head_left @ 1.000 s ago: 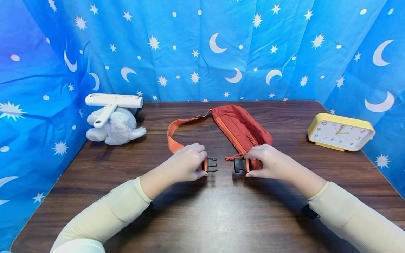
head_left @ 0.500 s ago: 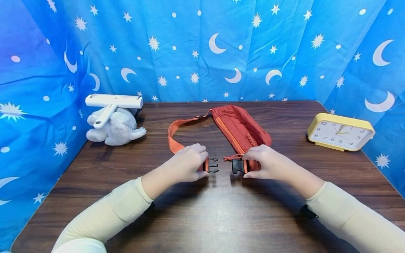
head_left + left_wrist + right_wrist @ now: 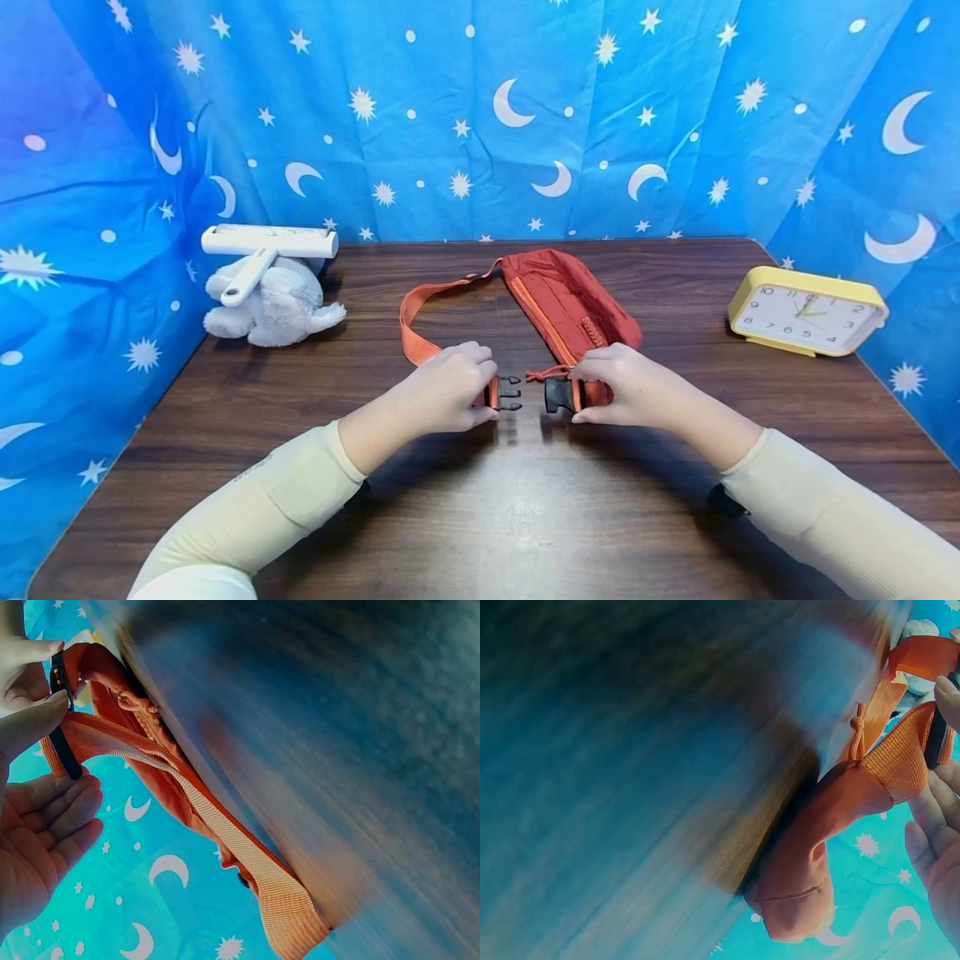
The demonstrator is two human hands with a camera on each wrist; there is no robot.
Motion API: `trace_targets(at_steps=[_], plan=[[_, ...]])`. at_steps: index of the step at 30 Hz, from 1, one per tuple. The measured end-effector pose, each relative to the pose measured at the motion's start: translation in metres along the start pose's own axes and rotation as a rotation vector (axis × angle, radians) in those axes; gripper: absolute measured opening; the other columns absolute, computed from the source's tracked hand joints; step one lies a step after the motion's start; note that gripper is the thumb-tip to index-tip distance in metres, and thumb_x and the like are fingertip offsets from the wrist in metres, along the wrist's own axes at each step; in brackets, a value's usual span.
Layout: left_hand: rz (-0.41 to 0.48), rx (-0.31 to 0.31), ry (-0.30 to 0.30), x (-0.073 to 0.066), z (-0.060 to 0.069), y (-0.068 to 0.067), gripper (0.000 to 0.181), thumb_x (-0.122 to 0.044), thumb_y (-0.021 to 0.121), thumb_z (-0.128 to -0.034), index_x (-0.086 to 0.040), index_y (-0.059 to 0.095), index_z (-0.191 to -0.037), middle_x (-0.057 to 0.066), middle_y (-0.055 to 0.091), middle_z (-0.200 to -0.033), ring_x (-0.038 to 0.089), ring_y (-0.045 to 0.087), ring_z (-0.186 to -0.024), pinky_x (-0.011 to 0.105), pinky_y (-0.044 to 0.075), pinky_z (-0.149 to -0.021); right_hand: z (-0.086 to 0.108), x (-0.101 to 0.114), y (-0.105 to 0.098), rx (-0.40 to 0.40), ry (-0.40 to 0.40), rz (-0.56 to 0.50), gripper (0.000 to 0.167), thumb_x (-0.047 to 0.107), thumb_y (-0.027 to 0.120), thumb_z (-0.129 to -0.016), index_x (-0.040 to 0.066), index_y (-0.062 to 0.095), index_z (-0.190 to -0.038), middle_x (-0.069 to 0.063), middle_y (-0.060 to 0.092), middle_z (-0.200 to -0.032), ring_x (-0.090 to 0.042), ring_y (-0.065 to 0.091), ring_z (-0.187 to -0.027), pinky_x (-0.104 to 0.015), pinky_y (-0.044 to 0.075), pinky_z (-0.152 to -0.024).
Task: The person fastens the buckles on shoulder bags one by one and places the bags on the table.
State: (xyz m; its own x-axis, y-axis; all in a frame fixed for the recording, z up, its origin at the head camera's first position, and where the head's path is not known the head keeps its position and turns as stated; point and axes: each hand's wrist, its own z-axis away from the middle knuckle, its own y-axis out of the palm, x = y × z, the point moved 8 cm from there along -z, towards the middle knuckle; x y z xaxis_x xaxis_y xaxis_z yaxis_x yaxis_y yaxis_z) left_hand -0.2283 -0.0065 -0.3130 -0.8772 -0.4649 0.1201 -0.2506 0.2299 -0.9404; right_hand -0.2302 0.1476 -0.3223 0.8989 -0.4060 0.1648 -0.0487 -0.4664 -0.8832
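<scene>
A red waist bag (image 3: 570, 304) lies on the table with its orange strap (image 3: 417, 321) looping out to the left. My left hand (image 3: 450, 390) pinches the black pronged buckle half (image 3: 510, 393) at the strap's end, thumb and fingers at its edges. My right hand (image 3: 626, 387) pinches the black socket buckle half (image 3: 558, 395) beside the bag's near end. The prongs point at the socket, with a small gap between the two halves. In the left wrist view the webbing (image 3: 217, 817) runs from the held buckle down to the table. A red zipper cord (image 3: 547, 373) lies behind the socket.
At the left stands a grey plush toy (image 3: 288, 304) with a white lint-roller-like tool (image 3: 270, 242) on top. A yellow clock (image 3: 808, 312) stands at the right. A blue curtain (image 3: 420, 100) with moons and stars hangs behind the wooden table (image 3: 480, 517).
My right hand has moved slightly left with the socket half, and my left hand slightly right with the pronged half. The gap between them has narrowed.
</scene>
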Motion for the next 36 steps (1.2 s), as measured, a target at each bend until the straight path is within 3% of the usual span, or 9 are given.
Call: trace_targets(at_steps=[36], plan=[[-0.007,0.017,0.025,-0.0058,-0.0085,0.0027,0.035,-0.035,0.078,-0.0719,-0.007,0.059,-0.079,0.000,0.049,-0.075,0.017,0.047,-0.068,0.031,0.041,-0.059,-0.0089,0.0057,0.0027,0.020,0.027,0.003,0.041,0.031,0.083,-0.068,0.005,0.067,-0.095,0.003,0.059,-0.082,-0.011,0.051,-0.069,-0.033,0.041,-0.064]])
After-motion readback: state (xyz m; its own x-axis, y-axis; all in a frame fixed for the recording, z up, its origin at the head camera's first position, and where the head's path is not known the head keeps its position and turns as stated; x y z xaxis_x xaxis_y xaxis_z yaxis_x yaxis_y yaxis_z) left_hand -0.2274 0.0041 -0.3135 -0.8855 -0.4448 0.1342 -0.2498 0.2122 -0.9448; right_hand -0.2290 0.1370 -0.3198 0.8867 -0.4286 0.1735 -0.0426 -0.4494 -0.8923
